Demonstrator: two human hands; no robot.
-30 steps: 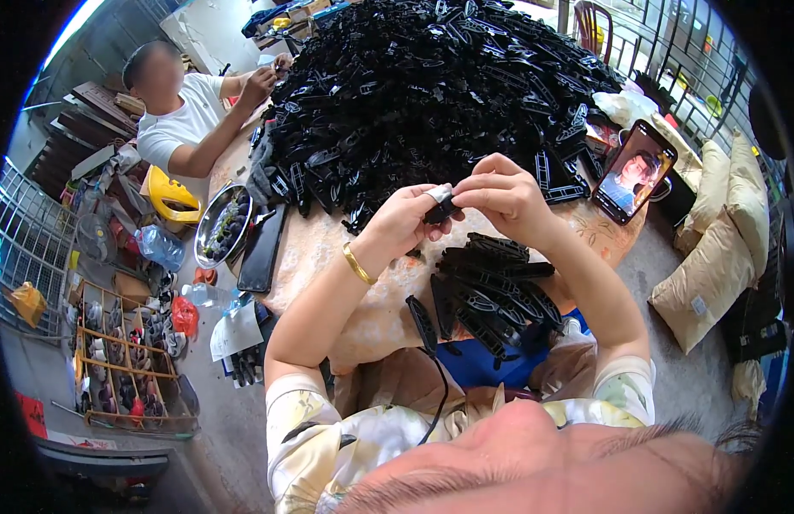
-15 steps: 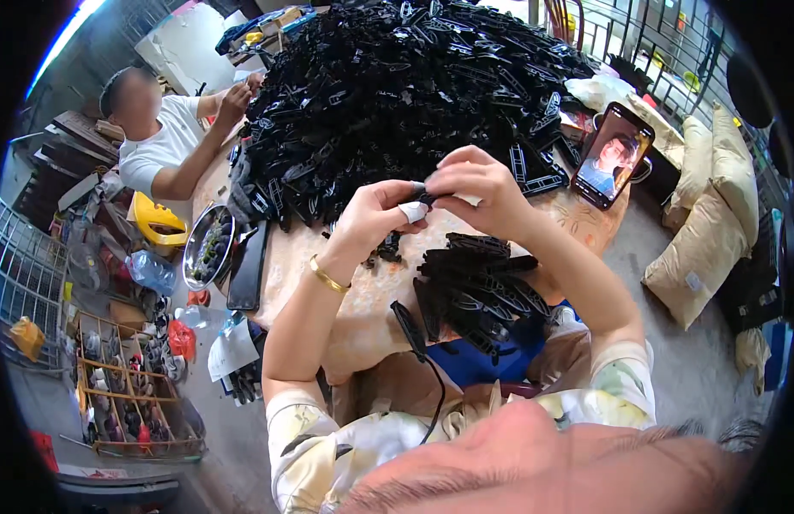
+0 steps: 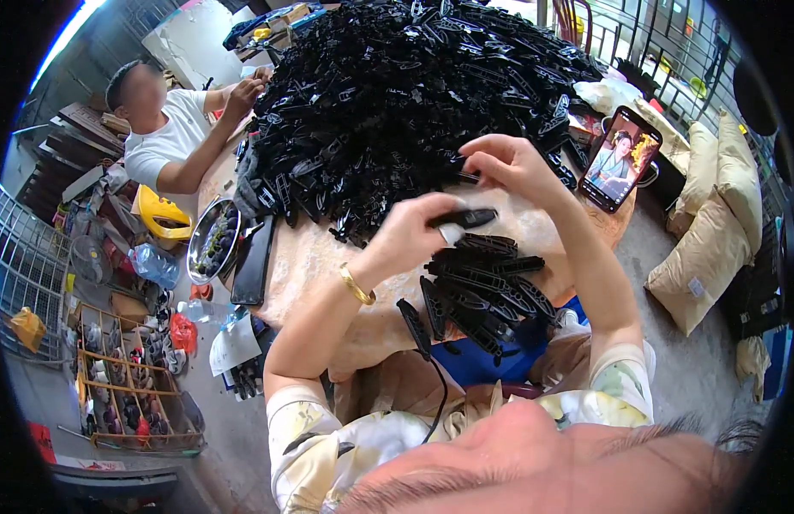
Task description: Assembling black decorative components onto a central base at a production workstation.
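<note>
Two bare hands are held above a round table (image 3: 315, 257), near its front edge. The left hand (image 3: 414, 227) is closed around a slim black plastic clip (image 3: 463, 218), which is pinched between thumb and fingers and lies roughly level, its free end pointing toward the right hand. A small white piece is seen just below the clip at the fingertips; what it is cannot be told. A gold bangle (image 3: 356, 284) is worn on the left wrist.

The right hand (image 3: 504, 163) is raised a little beyond the left, at the near edge of a large heap of black clips (image 3: 414, 86). Its fingers are curled downward and partly closed; whether anything is gripped between them cannot be told.

A smaller stack of black clips (image 3: 482, 291) is laid at the table's front edge, directly below both hands. A phone (image 3: 620, 158) with a lit screen is propped to the right of the heap. A metal dish (image 3: 212, 242) and a dark flat slab (image 3: 253, 261) are placed at the table's left edge.

A second person in a white shirt (image 3: 161, 141) is seated at the far left, one hand reaching to the heap. Filled sacks (image 3: 714, 231) are piled on the floor at right.
</note>
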